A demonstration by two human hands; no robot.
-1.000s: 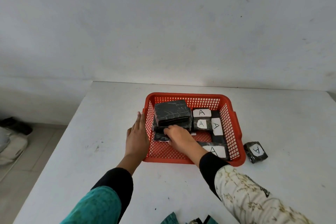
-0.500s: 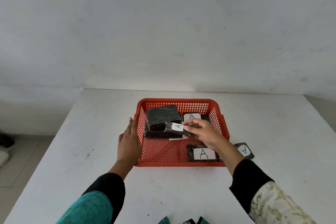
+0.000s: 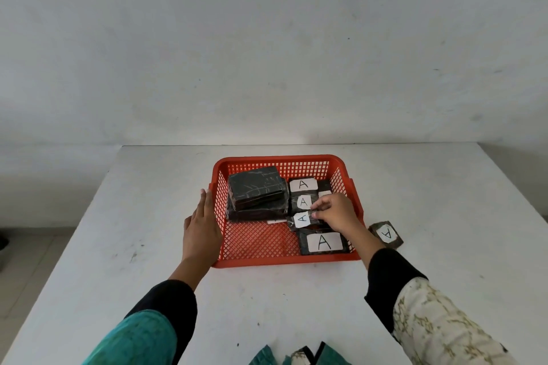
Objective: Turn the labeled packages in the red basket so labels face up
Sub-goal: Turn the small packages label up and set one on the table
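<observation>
A red mesh basket sits on the white table. Inside at the left, two dark packages are stacked; the top one shows no label. Along the right side lie packages with white "A" labels up: one at the back, one behind my fingers and a large one at the front. My right hand pinches a small package, label up, low over the basket's middle right. My left hand lies flat against the basket's left wall, holding nothing.
Another small package with an "A" label lies on the table just right of the basket. The table's left edge drops to a tiled floor. A plain wall rises behind the table's far edge.
My right hand took a small package from beside the left stack, turned it label up and carried it to the basket's right side, lower down. My left hand stayed at the basket's left wall.
</observation>
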